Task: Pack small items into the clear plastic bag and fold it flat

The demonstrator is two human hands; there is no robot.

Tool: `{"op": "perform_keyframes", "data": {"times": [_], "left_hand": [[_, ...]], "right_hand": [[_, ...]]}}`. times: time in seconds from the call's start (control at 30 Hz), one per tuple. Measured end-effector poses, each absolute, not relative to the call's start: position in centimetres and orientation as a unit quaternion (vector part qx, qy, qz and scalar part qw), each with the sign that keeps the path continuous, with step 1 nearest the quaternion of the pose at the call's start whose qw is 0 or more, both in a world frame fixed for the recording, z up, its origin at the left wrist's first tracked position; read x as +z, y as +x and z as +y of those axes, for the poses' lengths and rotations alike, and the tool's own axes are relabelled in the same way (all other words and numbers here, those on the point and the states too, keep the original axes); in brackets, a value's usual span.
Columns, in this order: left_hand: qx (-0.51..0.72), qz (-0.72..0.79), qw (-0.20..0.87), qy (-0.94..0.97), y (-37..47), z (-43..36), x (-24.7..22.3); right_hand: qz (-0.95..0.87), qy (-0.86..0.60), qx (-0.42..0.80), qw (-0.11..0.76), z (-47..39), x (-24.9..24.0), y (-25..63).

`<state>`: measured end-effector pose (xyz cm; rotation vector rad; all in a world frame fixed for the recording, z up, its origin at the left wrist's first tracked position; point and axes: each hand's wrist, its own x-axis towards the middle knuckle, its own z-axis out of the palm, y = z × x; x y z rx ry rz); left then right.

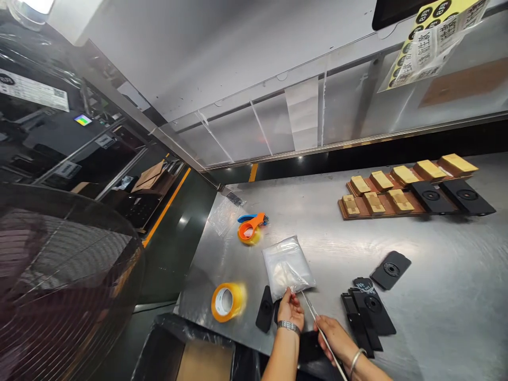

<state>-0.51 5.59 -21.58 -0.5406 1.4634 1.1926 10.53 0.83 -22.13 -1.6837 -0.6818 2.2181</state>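
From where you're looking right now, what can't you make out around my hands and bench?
All in the head view:
Bag: contents, obscured by its cloudy plastic.
White strip: lower end, cut off by the bottom edge.
Bin: lower part, cut off by the bottom edge.
Fan: left side, cut off by the left edge.

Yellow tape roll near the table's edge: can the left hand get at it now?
Probably yes: the yellow tape roll lies to the left of the left hand, with only a flat black part seen between. That hand's fingers are at the plastic bag, so it would likely leave that first.
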Motion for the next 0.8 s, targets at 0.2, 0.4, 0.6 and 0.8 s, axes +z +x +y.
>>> {"op": "perform_keyframes", "data": {"times": [0.2,0.4,0.6,0.8], "left_hand": [[0.524,0.618,0.539,-0.232,-0.5,5.5,-21.6],[0.536,0.616,0.538,-0.207,-0.7,5.3,-22.0],[0.55,0.611,0.538,-0.186,-0.6,4.9,-22.8],[0.561,0.605,0.534,-0.184,-0.7,5.3,-23.4]], "right_hand": [[-0.192,-0.577,0.785,0.117,3.3,-21.9,9.4],[-0.126,-0.531,0.824,0.149,4.8,-21.2,9.1],[-0.03,-0.447,0.869,0.209,4.8,-19.9,8.7],[0.034,-0.397,0.885,0.24,4.4,-18.5,8.7]]}}
